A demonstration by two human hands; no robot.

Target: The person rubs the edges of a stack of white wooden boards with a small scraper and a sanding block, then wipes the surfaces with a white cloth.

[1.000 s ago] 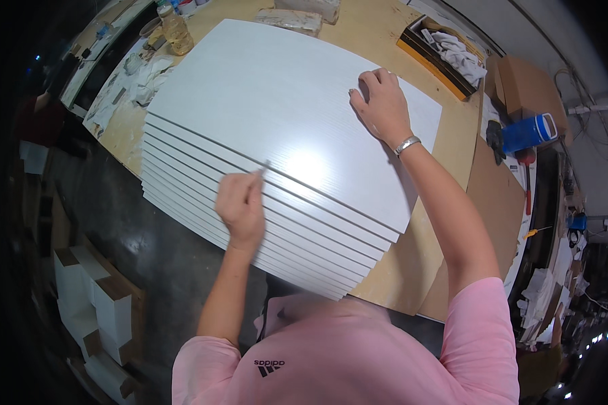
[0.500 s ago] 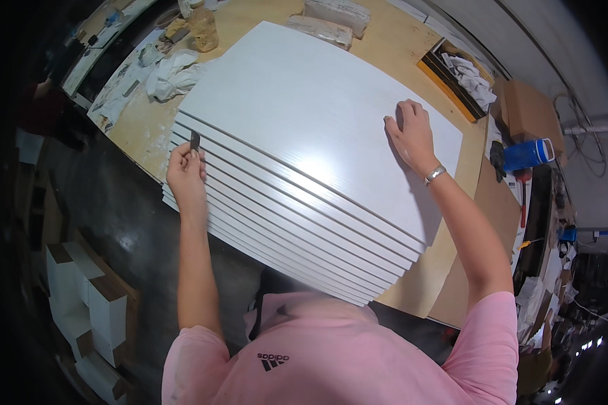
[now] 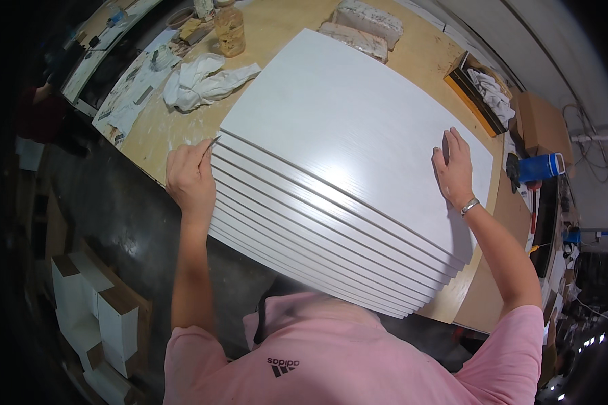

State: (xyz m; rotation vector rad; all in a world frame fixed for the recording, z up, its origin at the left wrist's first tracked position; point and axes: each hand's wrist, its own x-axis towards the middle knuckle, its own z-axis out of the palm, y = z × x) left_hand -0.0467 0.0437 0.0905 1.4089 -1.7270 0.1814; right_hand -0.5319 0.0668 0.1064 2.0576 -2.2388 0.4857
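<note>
Pinched a small thin piece [image 3: 215, 140] in the left hand [image 3: 192, 174], with forearm [image 3: 193, 270] pointing ahead, beside the stepped white panels [image 3: 344, 115] stretching right from that grip; rested the right hand [image 3: 455, 169] atop them, loosely open.

beyond the left hand [image 3: 193, 177] and right hand [image 3: 456, 174], a yellowish wooden table [image 3: 422, 88] is seen. past the right hand, the space is closed off by a plain grey wall [image 3: 554, 40]. left of the left hand, a dark floor [image 3: 128, 216] is shown — a patch of light is mirrored in it. farther out, a narrow bench [image 3: 105, 54] is placed. well below the right hand, darkness is dotted with small bright lights [image 3: 591, 341].
</note>
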